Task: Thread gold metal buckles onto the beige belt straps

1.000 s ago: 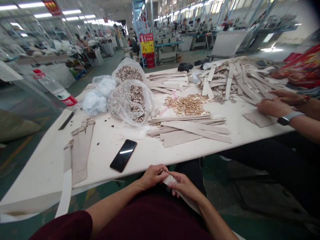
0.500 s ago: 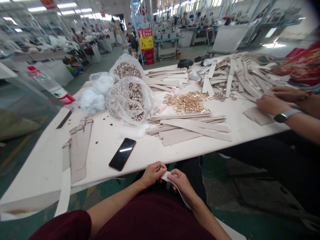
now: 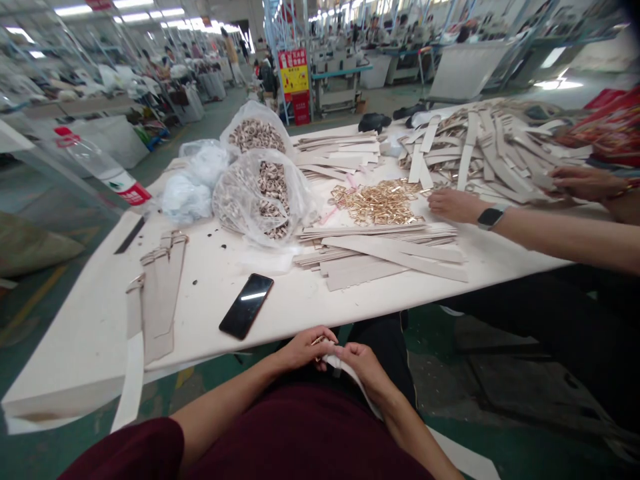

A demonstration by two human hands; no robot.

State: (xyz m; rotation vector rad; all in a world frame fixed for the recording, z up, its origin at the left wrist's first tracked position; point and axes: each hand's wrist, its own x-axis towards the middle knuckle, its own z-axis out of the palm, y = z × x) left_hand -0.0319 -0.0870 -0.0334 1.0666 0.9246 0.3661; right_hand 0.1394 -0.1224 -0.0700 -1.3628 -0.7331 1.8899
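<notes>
"So, where is the pale strap (image 3: 334, 362)?"

"Over the lap, below the near edge of the counter (image 3: 300, 310); one end at both hands, the rest trailing under the right forearm."

"Grip state?"

"Left grip (image 3: 309, 348): fingers closed on the strap end; gold-coloured metal (image 3: 318, 340) shows there, form too small to tell. Right grip (image 3: 365, 365): thumb and fingers pinching the strap just beside it."

"Nearest on the counter?"

"Black phone (image 3: 247, 307), flat. To its right, stacked strips (image 3: 395, 259); to its left, buckled straps (image 3: 160, 293), one overhanging."

"Farther out?"

"Gold-coloured buckles (image 3: 385, 202), heaped behind the strips; a co-worker's hand (image 3: 454, 205) near them. Left of the heap, translucent bags (image 3: 235, 207) of small loops (image 3: 274, 193)."
</notes>
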